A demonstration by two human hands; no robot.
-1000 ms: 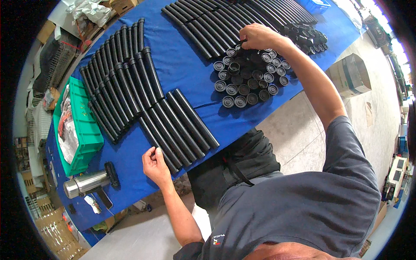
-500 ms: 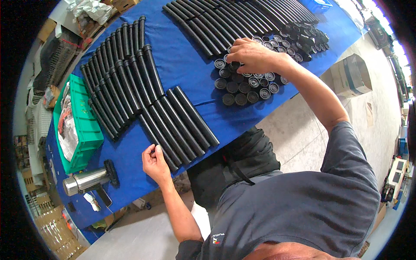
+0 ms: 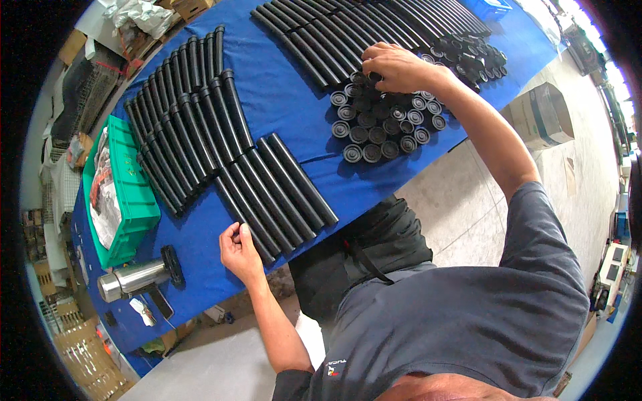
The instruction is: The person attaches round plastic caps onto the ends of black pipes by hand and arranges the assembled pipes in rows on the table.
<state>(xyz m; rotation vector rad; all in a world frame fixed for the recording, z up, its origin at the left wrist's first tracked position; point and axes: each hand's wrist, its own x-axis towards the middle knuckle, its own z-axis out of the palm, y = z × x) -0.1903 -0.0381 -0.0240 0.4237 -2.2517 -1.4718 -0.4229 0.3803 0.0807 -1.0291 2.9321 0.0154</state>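
Observation:
My right hand (image 3: 399,69) is over the group of round black caps (image 3: 352,153) right of the table's middle. Its thumb and fingers are closed on a dark cap (image 3: 375,76), mostly hidden by the fingers. Many of these caps show ringed faces turned up. At the front edge, my left hand (image 3: 241,255) has its fingers curled in beside the near ends of several plain black tubes (image 3: 284,194). What it holds, if anything, is hidden. Behind these tubes, rows of black tubes with collared ends (image 3: 194,120) lie side by side.
More black tubes (image 3: 321,47) lie at the far side, with a pile of dark fittings (image 3: 478,59) to their right. On the left stand a green crate (image 3: 137,194), a steel flask (image 3: 134,279) and a phone (image 3: 161,304). A cardboard box (image 3: 540,117) sits on the floor at right.
My right hand has moved slightly away from me and to the right over the caps, uncovering several of them. My left hand has stayed in place.

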